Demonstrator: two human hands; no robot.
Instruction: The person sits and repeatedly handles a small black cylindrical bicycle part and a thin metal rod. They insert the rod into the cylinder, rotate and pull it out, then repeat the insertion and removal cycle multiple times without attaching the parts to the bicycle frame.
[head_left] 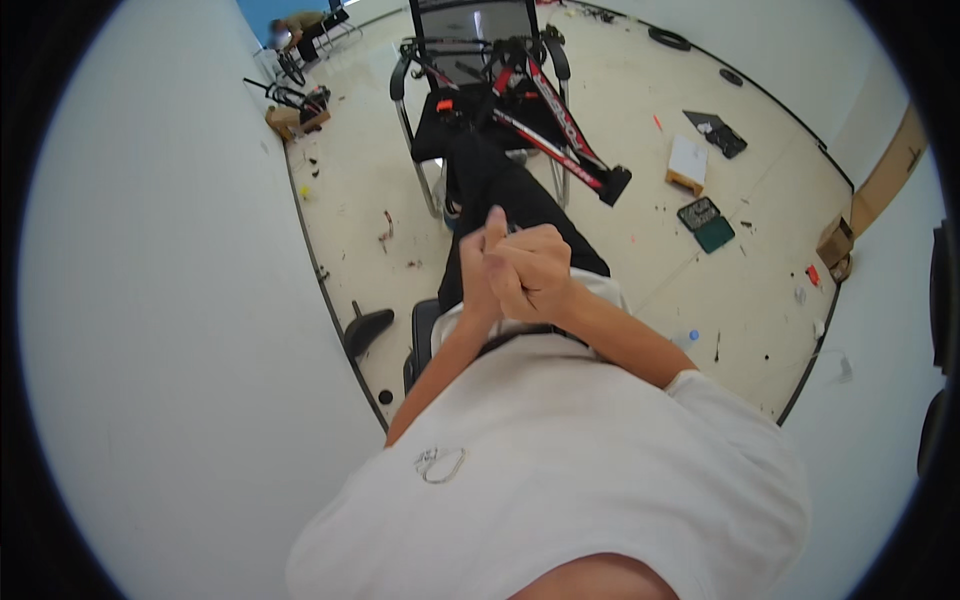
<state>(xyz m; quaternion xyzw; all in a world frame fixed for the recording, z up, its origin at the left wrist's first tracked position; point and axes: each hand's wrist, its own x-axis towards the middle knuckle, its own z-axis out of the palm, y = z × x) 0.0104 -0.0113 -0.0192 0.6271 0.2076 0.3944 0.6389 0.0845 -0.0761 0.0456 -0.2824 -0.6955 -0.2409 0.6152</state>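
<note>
Over my lap, my left hand (pixel 480 268) and my right hand (pixel 537 272) are pressed together. The right hand's fingers are closed in a fist against the left, whose thumb points up. A small dark bit shows at the far side of the fingers, but what they hold is hidden. Beyond my black-trousered legs (pixel 500 190), a red, black and white bicycle frame (pixel 545 125) rests on a black office chair (pixel 430 130) with metal legs. Neither hand touches the frame.
A bicycle saddle (pixel 368 330) lies on the floor at left. On the right are a green tool case (pixel 714 234), a black open case (pixel 722 137), a white-topped box (pixel 687 160) and a blue-capped bottle (pixel 688 340). Another person (pixel 300 28) bends over a bike, far left.
</note>
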